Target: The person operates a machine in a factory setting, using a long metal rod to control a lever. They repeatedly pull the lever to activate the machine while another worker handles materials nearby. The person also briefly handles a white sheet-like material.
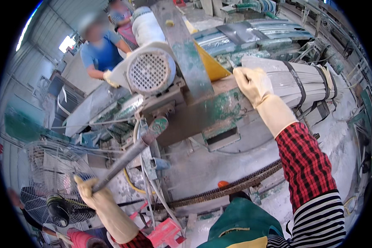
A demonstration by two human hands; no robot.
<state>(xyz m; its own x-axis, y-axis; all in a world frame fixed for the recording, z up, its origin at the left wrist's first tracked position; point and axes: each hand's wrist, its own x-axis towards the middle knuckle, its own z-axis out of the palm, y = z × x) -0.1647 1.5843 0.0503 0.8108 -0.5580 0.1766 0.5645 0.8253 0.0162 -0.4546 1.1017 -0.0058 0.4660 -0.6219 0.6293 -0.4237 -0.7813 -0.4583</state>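
Observation:
My left hand [96, 194], in a cream rubber glove, is wrapped round the lower end of a grey metal pipe [124, 162]. The pipe slants up to a green-and-rusty fitting [158, 125] below a motor with a round perforated cover [149, 71]. In a matching glove, my right hand [254, 86] is closed at the far edge of the machine's rusty, green-stained beam [223, 105]. A small pale part [230, 62] shows by its fingers; what they grip, if anything, is hidden. Just right of this hand lies a strapped bundle of pale slats [285, 80].
A chain track [227, 188] curves in front of me, with an orange object [222, 184] beside it. Cables [146, 177] hang near the pipe. A caged fan [56, 202] stands lower left. Across the machine a person in blue [101, 53] works; others are partly visible.

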